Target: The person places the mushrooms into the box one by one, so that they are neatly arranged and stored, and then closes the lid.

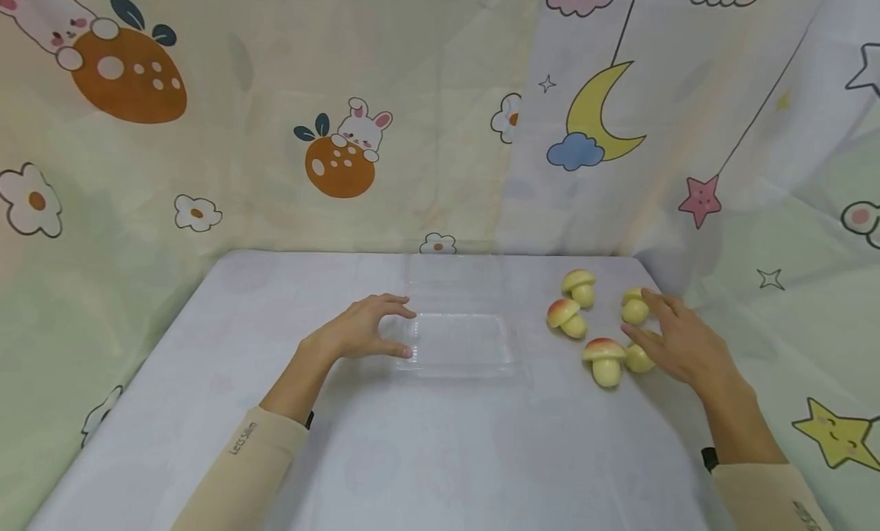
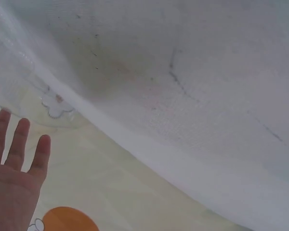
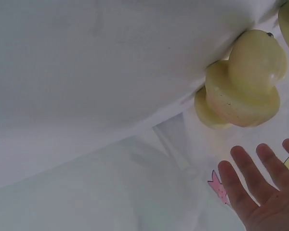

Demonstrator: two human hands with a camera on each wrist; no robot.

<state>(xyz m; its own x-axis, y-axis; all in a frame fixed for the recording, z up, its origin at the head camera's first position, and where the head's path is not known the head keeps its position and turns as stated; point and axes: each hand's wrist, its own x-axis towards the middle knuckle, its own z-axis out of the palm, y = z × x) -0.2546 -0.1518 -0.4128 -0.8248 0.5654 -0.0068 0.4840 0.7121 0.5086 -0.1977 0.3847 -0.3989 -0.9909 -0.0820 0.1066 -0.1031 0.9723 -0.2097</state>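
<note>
A clear plastic box (image 1: 467, 369) lies on the white table, its lid (image 1: 455, 275) folded open toward the back. My left hand (image 1: 360, 328) is at the box's left edge, thumb and fingers spread apart. In the left wrist view, three fingers of that hand (image 2: 14, 168) extend outward. My right hand (image 1: 687, 344) reaches over the right-hand toy mushrooms, its fingertips beside the back right mushroom (image 1: 634, 311). Part of another mushroom (image 1: 639, 358) is hidden below that hand. The right wrist view shows the hand's fingers (image 3: 253, 175) extended and apart, near a pale yellow mushroom (image 3: 255, 62).
Left of my right hand are a red-capped mushroom (image 1: 605, 363) at the front, another red-tinged one (image 1: 567, 318) and a yellow one (image 1: 579, 286) behind. The white table (image 1: 440, 454) ends at a patterned cloth backdrop (image 1: 426, 134).
</note>
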